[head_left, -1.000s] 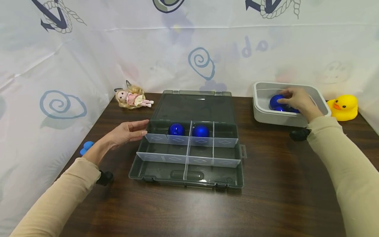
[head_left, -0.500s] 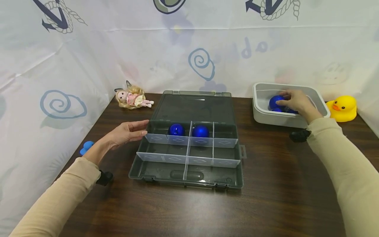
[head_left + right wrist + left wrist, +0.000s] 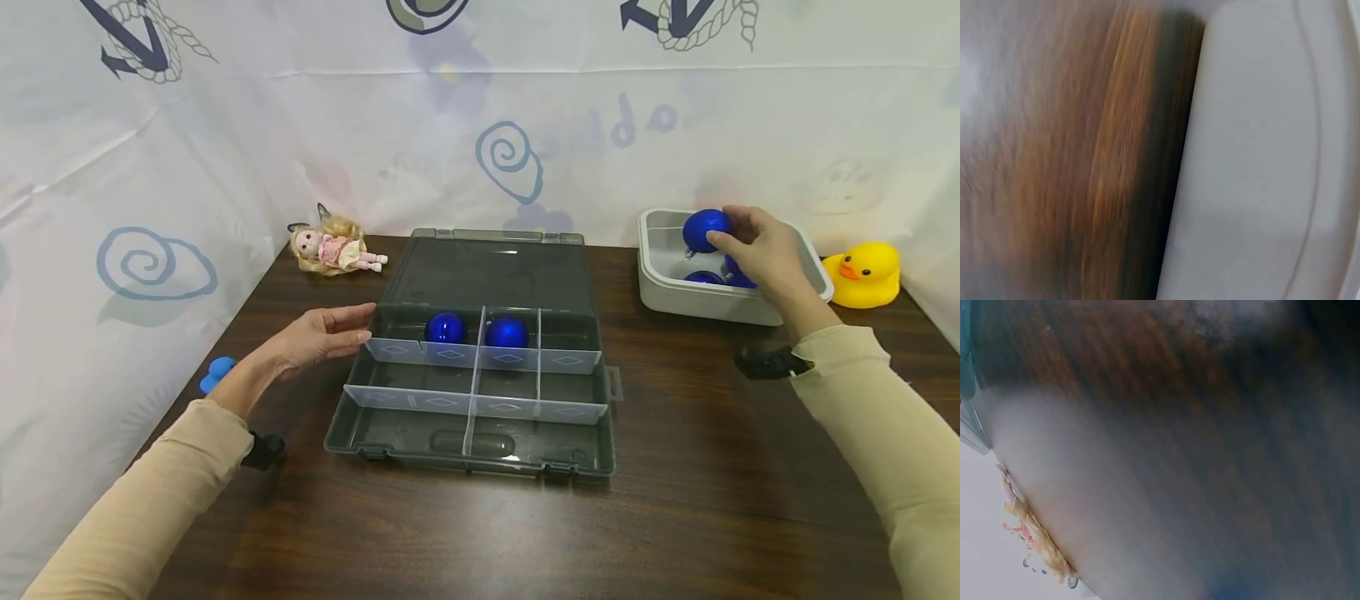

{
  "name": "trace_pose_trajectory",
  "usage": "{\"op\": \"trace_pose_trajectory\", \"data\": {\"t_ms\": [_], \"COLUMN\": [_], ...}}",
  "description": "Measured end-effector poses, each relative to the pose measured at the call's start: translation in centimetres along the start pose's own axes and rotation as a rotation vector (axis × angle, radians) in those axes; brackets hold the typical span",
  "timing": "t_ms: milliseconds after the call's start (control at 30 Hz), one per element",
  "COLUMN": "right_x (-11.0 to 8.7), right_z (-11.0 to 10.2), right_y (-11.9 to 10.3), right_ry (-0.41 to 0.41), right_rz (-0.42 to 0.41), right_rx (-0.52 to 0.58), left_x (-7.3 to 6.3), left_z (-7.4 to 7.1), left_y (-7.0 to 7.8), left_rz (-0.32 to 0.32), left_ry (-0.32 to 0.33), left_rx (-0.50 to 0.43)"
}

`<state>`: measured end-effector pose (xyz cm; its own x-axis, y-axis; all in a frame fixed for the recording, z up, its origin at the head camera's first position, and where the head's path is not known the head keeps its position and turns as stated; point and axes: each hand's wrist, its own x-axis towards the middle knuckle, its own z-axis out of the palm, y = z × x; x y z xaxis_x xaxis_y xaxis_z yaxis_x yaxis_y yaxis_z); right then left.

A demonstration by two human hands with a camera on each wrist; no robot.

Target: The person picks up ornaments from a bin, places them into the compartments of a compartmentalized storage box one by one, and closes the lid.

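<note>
My right hand point(image 3: 765, 250) pinches a blue Christmas ball point(image 3: 706, 231) between thumb and fingers, above the light grey bin point(image 3: 705, 305). More blue balls point(image 3: 705, 277) lie in the bin below it. My left hand point(image 3: 318, 340) rests with its fingers fairly straight at the left edge of a dark see-through compartment box point(image 3: 420, 417), whose lid point(image 3: 491, 271) lies back. In the box's back row, a shiny blue ball point(image 3: 446, 327) sits in the left compartment and another blue ball point(image 3: 507, 332) in the middle one. Neither wrist view shows the hands.
A yellow rubber duck point(image 3: 864, 275) stands right of the bin. At the back left lies a doll point(image 3: 337, 250), also seen in the left wrist view. A small blue object point(image 3: 217, 372) is partly hidden behind my left wrist. White printed cloth point(image 3: 360, 125) hangs behind the brown table point(image 3: 420, 533).
My right hand has lifted the blue Christmas ball up out of the pile in the bin. My left hand and the compartment box stay where they were.
</note>
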<state>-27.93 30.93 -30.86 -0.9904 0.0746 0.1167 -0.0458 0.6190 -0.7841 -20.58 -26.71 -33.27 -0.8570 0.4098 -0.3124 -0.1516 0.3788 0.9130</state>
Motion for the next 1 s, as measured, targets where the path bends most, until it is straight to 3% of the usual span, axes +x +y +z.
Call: {"op": "trace_pose_trajectory", "data": {"t_ms": [100, 233, 367, 433, 533, 833, 1000], "right_x": [-0.8, -1.9, -3.0, -3.6, -4.3, -6.9, -7.8], "right_z": [0.3, 1.2, 2.8, 3.8, 5.3, 8.8, 10.0], "right_y": [-0.6, -1.8, -3.2, -3.9, -4.7, -5.7, -5.7], "right_ry": [0.032, 0.060, 0.006, -0.027, -0.071, -0.190, -0.257], "right_rz": [-0.007, -0.105, -0.198, -0.212, -0.218, -0.271, -0.306], "right_rx": [0.104, 0.329, 0.614, 0.654, 0.648, 0.403, 0.347], "left_x": [0.0, 0.0, -0.1, -0.1, -0.1, -0.1, -0.1], "left_z": [0.0, 0.0, 0.0, 0.0, 0.0, 0.0, 0.0], "left_y": [0.0, 0.0, 0.0, 0.0, -0.1, -0.2, -0.3], "left_rz": [-0.002, -0.004, -0.003, 0.000, 0.005, 0.007, 0.008], "left_ry": [0.000, 0.000, 0.002, 0.002, 0.003, 0.004, 0.004], "left_rx": [0.005, 0.002, -0.004, -0.005, -0.006, -0.001, -0.001]}}
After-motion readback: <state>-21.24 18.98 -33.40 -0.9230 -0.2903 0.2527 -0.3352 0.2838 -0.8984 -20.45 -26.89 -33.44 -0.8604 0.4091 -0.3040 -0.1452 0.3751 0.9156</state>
